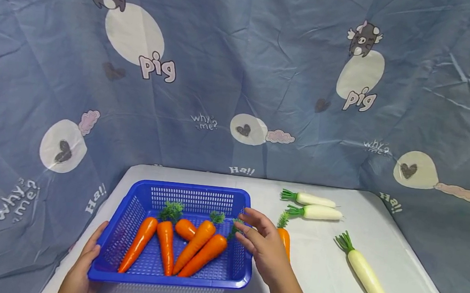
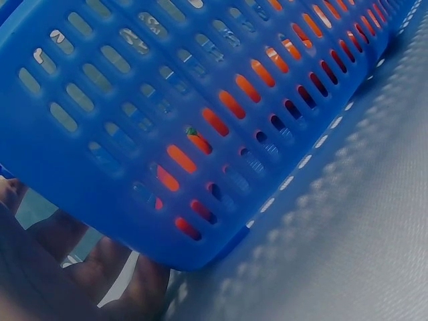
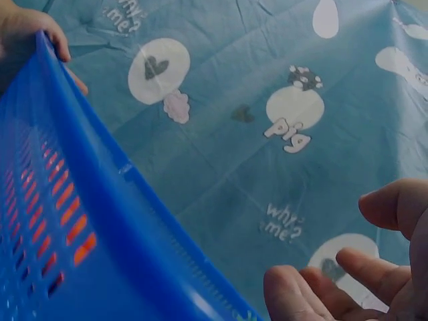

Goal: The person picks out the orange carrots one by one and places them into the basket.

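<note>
A blue plastic basket (image 1: 168, 281) with slotted walls holds several orange carrots (image 1: 195, 249) with green leafy tops. My left hand (image 1: 80, 271) grips the basket's left rim; in the left wrist view its fingers (image 2: 100, 264) show along the edge of the blue wall (image 2: 53, 147). Over the right rim is my right hand (image 1: 267, 248), fingers apart and loosely bent, holding nothing. The right wrist view shows those fingers (image 3: 287, 294) beside the blue rim (image 3: 134, 180). Another carrot (image 1: 284, 241) lies on the table, partly hidden behind the right hand.
Two white radishes (image 1: 315, 200) with green stalks lie side by side at the back right. A larger white radish (image 1: 368, 279) lies slanted at the right on the white table (image 1: 311, 286). A blue printed cloth (image 1: 242, 71) hangs behind and around the table.
</note>
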`<state>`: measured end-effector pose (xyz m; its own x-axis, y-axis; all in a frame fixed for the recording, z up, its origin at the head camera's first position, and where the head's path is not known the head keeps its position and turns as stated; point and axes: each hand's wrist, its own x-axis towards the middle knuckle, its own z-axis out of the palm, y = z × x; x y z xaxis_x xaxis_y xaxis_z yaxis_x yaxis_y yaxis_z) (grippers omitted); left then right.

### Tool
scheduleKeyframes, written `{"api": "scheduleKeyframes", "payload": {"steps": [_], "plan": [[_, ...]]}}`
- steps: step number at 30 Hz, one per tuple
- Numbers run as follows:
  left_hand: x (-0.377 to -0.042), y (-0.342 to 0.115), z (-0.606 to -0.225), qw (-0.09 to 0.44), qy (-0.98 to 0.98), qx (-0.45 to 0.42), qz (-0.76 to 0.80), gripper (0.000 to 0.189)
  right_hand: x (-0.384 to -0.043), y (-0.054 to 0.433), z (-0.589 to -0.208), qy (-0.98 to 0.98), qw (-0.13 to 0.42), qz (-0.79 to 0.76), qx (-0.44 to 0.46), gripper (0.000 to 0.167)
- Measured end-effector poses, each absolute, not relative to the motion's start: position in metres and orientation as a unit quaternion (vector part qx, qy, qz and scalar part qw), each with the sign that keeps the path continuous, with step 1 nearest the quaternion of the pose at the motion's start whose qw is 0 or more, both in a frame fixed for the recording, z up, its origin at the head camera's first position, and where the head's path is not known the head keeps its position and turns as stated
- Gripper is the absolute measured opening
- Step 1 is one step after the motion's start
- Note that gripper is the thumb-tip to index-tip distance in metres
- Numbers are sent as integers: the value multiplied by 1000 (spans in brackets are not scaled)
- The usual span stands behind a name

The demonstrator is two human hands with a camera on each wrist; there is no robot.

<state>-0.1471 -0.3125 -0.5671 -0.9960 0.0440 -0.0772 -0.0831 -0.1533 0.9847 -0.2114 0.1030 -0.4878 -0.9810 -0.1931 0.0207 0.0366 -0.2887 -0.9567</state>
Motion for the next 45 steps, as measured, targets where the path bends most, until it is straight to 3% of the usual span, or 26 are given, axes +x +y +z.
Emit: {"api": "scheduleKeyframes", "payload": {"steps": [15, 37, 45], "plan": [[-147, -311, -567, 31, 646, -13, 763, 57, -213, 126, -506, 623, 30, -781, 4, 31], [-147, -314, -571, 14, 638, 32, 770, 58, -222, 148, -528, 695, 2, -719, 19, 40], [-147, -313, -570, 19, 638, 30, 769, 58, -223, 156, -529, 728, -10, -685, 42, 37]]}}
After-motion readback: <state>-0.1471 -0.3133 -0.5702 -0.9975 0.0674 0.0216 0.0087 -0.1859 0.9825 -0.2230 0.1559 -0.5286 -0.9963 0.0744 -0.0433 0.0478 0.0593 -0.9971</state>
